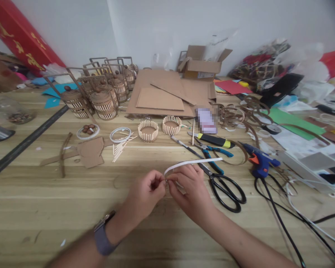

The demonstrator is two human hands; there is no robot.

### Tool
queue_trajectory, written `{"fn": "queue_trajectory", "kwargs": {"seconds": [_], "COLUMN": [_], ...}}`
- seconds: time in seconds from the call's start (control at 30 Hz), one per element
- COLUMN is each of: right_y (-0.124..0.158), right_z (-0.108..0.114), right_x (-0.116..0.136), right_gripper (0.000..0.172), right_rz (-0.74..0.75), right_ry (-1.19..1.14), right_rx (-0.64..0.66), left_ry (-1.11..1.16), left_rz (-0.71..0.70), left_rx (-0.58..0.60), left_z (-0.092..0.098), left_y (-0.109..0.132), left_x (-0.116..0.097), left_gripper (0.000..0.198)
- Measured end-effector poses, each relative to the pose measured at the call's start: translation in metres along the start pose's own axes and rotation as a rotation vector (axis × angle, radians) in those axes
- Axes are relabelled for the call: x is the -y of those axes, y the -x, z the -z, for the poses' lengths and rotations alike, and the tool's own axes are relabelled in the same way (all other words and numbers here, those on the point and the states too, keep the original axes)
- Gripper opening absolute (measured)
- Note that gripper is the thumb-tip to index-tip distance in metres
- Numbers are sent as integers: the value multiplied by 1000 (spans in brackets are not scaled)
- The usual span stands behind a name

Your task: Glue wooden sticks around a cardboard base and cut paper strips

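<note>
My left hand [150, 187] is closed in a pinch, its fingertips meeting those of my right hand [187, 186] above the table. Between them they grip the near end of a narrow white strip [195, 161]. The rest of the strip curves up and lies out to the right over my right fingers. What the fingertips do at that end is too small to make out. Black-handled scissors [226, 188] lie just right of my right hand. Beyond the hands stand two small rings of upright wooden sticks [147, 131], with loose sticks [121, 149] to their left.
A blue glue gun [262, 162], blue-handled pliers [212, 152] and a yellow-black utility knife [215, 140] lie to the right. Cardboard sheets [159, 99] and lidded stick baskets [103, 104] stand at the back. White rings [120, 135] and cut cardboard [91, 152] lie left.
</note>
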State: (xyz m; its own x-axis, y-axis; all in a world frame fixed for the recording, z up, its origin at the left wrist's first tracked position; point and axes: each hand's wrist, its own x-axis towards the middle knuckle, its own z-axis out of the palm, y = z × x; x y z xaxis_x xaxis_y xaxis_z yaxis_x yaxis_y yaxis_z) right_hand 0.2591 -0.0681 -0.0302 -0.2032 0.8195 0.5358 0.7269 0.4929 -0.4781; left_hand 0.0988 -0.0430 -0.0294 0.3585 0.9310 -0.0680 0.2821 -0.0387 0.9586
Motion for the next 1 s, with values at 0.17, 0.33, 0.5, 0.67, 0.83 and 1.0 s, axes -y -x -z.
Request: {"fn": "queue_trajectory", "kwargs": {"seconds": [0.17, 0.33, 0.5, 0.67, 0.83, 1.0], "right_y": [1, -3, -16, -30, -33, -22], "right_z": [0, 3, 15, 34, 55, 84], "right_x": [0, 0, -11, -29, -53, -90], "right_gripper": [14, 13, 8, 7, 12, 13], "right_rz": [-45, -129, -557, -966, -777, -576], "right_ry": [-38, -106, -762, -1467, -1329, -428], "right_rx": [18, 0, -91, -268, -548, -708], "left_ry": [17, 176, 387, 565, 710, 902], "left_rz": [-13, 32, 121, 166, 164, 155], "left_rx": [14, 61, -1, -47, -35, 21], "left_z": [-1, 1, 5, 7, 12, 16], "left_y": [1, 0, -5, -9, -10, -12], "left_x": [-1, -3, -4, -4, -4, -4], "left_gripper": [11, 11, 12, 16, 25, 25]}}
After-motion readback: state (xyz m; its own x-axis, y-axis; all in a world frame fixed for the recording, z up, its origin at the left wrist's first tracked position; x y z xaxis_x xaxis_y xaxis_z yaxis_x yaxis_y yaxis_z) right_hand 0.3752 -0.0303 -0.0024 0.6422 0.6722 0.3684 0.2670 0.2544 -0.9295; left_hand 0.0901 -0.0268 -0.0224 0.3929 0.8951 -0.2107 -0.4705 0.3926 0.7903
